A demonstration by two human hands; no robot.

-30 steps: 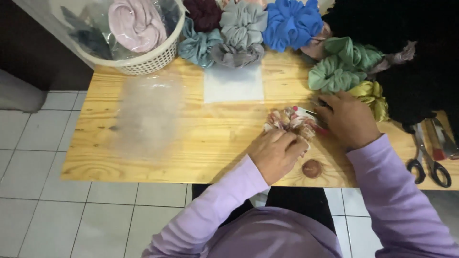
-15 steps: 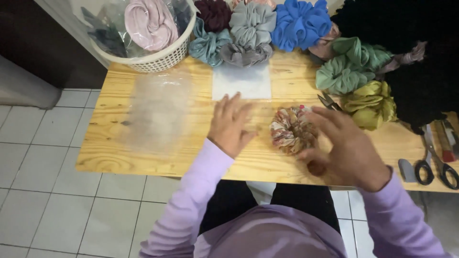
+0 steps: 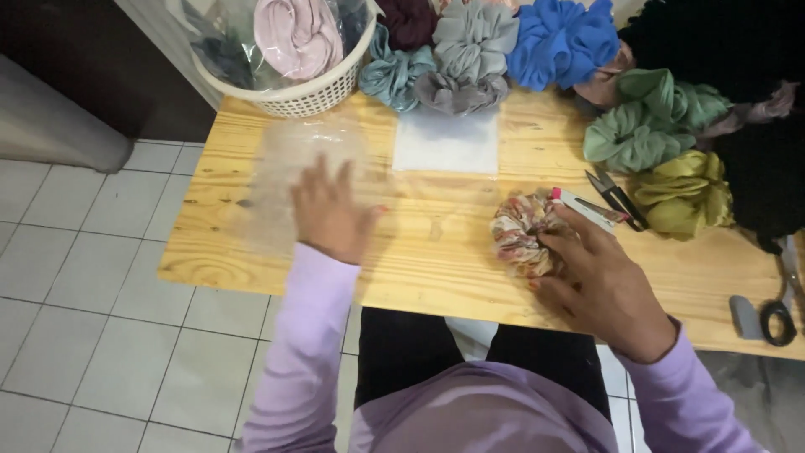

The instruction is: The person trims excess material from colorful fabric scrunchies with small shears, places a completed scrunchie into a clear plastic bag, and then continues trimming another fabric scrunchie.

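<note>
Clear plastic bags (image 3: 285, 180) (faint, hard to outline) lie under the left hand (image 3: 331, 214), spread flat on the wooden surface (image 3: 436, 243). Right hand (image 3: 599, 281) grips a floral scrunchie (image 3: 520, 231), fingers hiding its near edge.

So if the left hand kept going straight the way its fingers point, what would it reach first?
The left hand already lies on the clear plastic bags, fingers pointing up the wooden table. Straight on, it would likely meet the white basket at the far edge first, though depth is hard to judge.
</note>
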